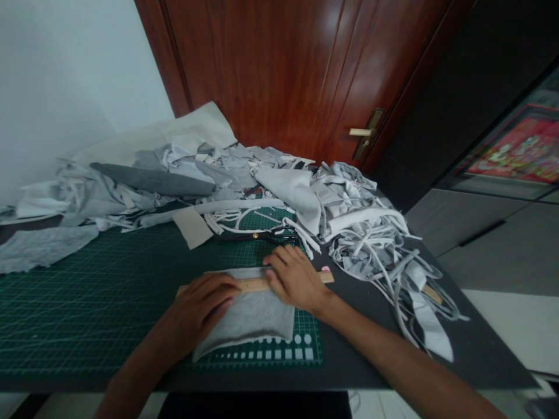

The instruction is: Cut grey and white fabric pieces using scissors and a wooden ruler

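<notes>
Grey fabric [247, 317], wooden ruler [257, 284], left hand [201, 305], right hand [292, 279]

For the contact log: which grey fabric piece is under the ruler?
The flat piece on the green cutting mat, left hand on it, right hand on the wooden ruler; other scraps lie heaped beyond.

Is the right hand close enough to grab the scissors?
Probably yes. The right hand sits just below the scissors, with only green cutting mat between them. It is pressing the wooden ruler, though, and would have to let go first.
</notes>
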The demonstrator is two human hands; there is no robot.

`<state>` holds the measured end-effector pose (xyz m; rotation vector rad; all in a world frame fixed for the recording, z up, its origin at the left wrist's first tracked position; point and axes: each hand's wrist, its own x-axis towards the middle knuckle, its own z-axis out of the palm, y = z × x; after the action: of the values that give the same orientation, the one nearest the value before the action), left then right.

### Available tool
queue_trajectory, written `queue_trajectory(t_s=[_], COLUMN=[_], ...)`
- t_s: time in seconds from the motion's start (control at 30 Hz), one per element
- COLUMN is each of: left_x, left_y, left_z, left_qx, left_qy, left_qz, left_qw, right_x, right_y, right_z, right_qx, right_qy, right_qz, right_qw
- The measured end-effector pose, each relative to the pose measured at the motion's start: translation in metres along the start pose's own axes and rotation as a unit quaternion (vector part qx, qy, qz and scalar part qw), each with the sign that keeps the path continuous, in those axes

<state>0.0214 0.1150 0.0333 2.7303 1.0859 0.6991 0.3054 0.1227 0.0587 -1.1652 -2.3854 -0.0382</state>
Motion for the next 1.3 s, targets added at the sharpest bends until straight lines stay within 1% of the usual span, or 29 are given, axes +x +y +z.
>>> queue_trajectory(t_s=[0.07, 0.2, 0.33, 0.47, 0.67, 0.83, 1.13, 1.3], left_x=[0.001, 0.002, -0.001, -0.003, -0.004, -0.004, -0.005, -0.006], left_y=[0.002, 0.003, 0.002, 0.001, -0.001, -0.004, -0.008, -0.009], left_z=[0.000, 0.000, 0.001, 0.002, 0.003, 0.004, 0.005, 0.005], left_qx=[-0.002, -0.003, -0.009, -0.009, -0.015, -0.013, 0.008, 0.005], left_qy=[-0.003, 0.020, 0.039, 0.061, 0.065, 0.062, 0.090, 0.091], left_qz=[-0.011, -0.055, -0.073, -0.093, -0.092, -0.102, -0.126, -0.125], left_qw=[1.000, 0.998, 0.997, 0.994, 0.993, 0.993, 0.988, 0.988], right_x=[0.000, -0.002, -0.005, -0.007, -0.009, -0.008, -0.008, -0.009], right_y=[0.012, 0.039, 0.053, 0.052, 0.048, 0.050, 0.051, 0.050], right_z=[-0.002, -0.005, -0.003, 0.002, 0.002, 0.002, 0.002, 0.001], right_qx=[0.017, 0.066, 0.075, 0.070, 0.050, 0.051, 0.058, 0.060], right_qy=[0.009, 0.003, 0.016, 0.015, 0.032, 0.023, 0.026, 0.033], right_qz=[0.017, 0.024, 0.032, 0.027, 0.027, 0.022, 0.023, 0.025], right_qw=[1.000, 0.998, 0.997, 0.997, 0.998, 0.998, 0.998, 0.997])
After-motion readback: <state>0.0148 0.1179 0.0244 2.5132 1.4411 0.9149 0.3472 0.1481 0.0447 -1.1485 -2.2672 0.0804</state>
